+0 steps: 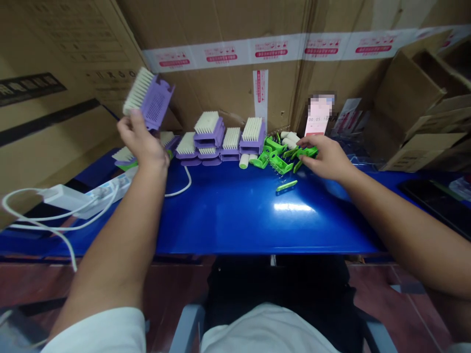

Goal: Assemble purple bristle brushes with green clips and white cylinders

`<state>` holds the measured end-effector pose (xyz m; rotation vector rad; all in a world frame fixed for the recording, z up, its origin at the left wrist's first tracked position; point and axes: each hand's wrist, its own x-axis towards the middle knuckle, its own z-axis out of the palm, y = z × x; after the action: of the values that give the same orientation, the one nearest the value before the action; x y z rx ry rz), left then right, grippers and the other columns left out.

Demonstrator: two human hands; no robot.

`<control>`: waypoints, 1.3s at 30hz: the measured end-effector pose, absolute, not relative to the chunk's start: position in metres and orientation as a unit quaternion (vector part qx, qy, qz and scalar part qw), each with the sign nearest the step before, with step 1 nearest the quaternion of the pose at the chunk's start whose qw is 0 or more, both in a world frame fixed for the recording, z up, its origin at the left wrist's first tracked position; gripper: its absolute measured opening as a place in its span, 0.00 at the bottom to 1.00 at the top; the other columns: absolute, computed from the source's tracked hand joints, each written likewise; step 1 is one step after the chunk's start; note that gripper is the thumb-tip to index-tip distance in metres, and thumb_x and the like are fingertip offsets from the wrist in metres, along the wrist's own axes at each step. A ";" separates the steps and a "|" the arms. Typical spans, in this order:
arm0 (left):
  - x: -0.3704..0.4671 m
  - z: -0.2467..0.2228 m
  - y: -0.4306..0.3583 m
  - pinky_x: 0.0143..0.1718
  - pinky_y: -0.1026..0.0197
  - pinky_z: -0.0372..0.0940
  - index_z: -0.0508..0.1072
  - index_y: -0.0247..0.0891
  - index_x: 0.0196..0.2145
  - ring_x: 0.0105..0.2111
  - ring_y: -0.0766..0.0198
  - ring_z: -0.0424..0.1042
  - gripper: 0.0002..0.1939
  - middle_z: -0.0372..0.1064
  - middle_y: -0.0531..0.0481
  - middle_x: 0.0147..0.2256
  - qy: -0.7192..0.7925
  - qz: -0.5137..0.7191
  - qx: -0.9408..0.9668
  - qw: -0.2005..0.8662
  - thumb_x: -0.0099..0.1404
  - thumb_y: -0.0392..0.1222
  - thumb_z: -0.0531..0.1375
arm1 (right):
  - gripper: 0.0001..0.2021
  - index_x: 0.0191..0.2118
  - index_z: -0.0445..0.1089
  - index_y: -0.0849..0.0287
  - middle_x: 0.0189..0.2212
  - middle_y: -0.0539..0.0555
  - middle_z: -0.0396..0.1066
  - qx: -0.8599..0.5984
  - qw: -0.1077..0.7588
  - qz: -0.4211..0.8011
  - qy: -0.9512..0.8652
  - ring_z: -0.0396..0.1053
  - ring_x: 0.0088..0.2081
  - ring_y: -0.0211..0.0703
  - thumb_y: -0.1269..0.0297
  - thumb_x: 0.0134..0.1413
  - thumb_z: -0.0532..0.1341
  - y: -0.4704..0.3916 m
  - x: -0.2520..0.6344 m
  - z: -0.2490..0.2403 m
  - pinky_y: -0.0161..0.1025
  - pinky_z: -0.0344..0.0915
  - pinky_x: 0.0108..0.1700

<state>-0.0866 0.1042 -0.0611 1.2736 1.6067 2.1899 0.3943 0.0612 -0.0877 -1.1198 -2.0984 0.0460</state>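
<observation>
My left hand (142, 139) is raised over the left side of the table, closed around a purple brush (156, 100) with cream bristles. Behind and right of it, several more purple brushes (208, 125) stand in a row against the cardboard, some stacked. At the right, my right hand (324, 154) reaches into a pile of green plastic parts (279, 162), its fingertips at the pile; whether they grip a piece is hidden. White rollers (290, 139) lie at the back of that pile. One thin green strip (286, 186) lies apart, nearer to me.
A white power strip (106, 191) with a plugged-in charger and white cables lies on the left. A lit phone (318, 117) showing a timer leans at the back. Cardboard boxes (408, 103) stand right; a dark flat object (437, 201) lies on the blue table (228, 215).
</observation>
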 end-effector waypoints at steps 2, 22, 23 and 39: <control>-0.085 -0.056 0.102 0.60 0.62 0.74 0.62 0.46 0.59 0.66 0.65 0.75 0.29 0.68 0.45 0.69 0.495 0.749 0.415 0.148 0.81 0.67 0.37 | 0.15 0.49 0.83 0.53 0.47 0.62 0.84 -0.424 0.333 0.009 -0.842 0.82 0.51 0.66 0.64 0.56 0.69 0.063 0.396 -0.088 0.62 0.76 0.57; -0.077 -0.062 0.094 0.68 0.57 0.73 0.72 0.49 0.56 0.74 0.63 0.68 0.23 0.70 0.53 0.72 0.445 0.750 0.410 0.269 0.65 0.56 0.58 | 0.05 0.39 0.85 0.51 0.61 0.62 0.79 -0.360 0.326 0.100 -0.869 0.79 0.63 0.66 0.57 0.61 0.73 0.066 0.389 -0.097 0.67 0.71 0.68; -0.076 -0.063 0.093 0.69 0.57 0.73 0.71 0.50 0.57 0.74 0.65 0.67 0.23 0.69 0.54 0.73 0.455 0.742 0.416 0.263 0.66 0.55 0.57 | 0.05 0.39 0.84 0.51 0.63 0.63 0.78 -0.365 0.347 0.101 -0.858 0.78 0.64 0.67 0.57 0.61 0.73 0.065 0.389 -0.096 0.68 0.70 0.68; -0.055 -0.062 0.086 0.61 0.52 0.74 0.75 0.48 0.36 0.55 0.55 0.78 0.24 0.84 0.63 0.37 0.306 0.782 0.394 0.373 0.42 0.55 0.74 | 0.28 0.41 0.67 0.49 0.39 0.46 0.72 -0.391 0.664 0.372 -0.517 0.74 0.39 0.43 0.63 0.32 0.78 0.078 0.382 -0.090 0.40 0.72 0.41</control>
<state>-0.0553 0.0861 -0.0615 1.0104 0.7848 2.0022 0.3824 0.0783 -0.0895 -0.8824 -1.1686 0.8414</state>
